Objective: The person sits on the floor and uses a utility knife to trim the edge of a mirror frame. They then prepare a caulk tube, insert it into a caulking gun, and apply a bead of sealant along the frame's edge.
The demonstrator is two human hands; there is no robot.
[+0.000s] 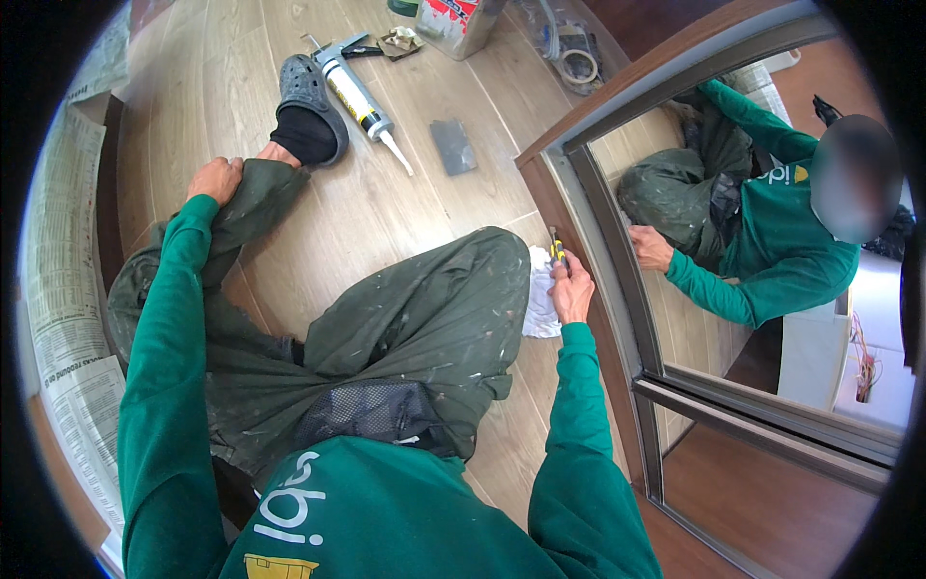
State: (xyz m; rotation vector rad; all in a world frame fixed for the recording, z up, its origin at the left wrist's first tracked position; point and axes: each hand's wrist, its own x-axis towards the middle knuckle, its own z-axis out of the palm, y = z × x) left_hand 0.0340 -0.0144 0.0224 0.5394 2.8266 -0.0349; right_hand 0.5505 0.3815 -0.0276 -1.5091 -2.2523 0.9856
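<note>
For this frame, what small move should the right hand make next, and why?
Probably guide the yellow-and-black tool gently along the brown frame: the right hand already grips it close beside that edge, while the left hand is at the trouser leg. Whether the tip touches the frame is unclear.

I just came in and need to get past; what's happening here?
Someone sits on the floor beside a mirror. Their right hand holds a yellow-and-black tool close to the brown frame, by a crumpled white cloth or paper. Their left hand is on a trouser leg. A caulking gun and grey flat piece lie ahead.
</note>
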